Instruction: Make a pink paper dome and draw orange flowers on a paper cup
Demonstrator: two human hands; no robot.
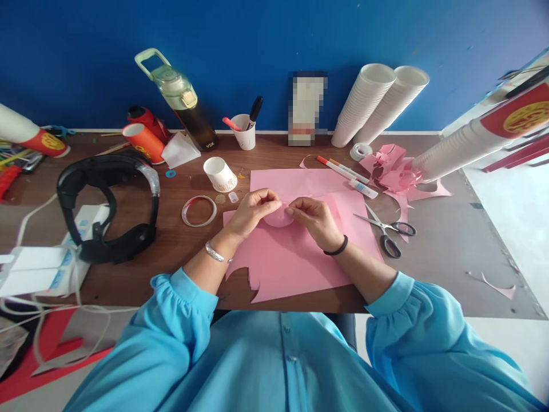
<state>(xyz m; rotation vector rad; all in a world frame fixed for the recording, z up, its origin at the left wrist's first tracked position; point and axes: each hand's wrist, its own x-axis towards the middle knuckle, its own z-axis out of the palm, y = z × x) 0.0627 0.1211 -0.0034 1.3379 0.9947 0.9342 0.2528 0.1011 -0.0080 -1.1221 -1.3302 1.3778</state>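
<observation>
rounded pink piece [278,219] is held between the two hands, over the larger pink sheets [295,263]; whether the sheets are touched by it cannot be told. its far edge is pinched between thumb and forefinger by the left hand [253,213] and likewise by the right hand [316,220]. the fingertips are brought close together, probably so that a short stretch of edge can be finely controlled. whether the piece is folded there cannot be told. to the right of the right hand, scissors [383,226] are laid with blades parted and handles turned outward, seemingly for easy reach. beyond them a white glue tube [363,188] is set. farther out, pink scraps [397,171] are heaped, likely to avoid cluttering the sheets. a paper cup [220,174] is placed beyond the left hand, out of its way.
</observation>
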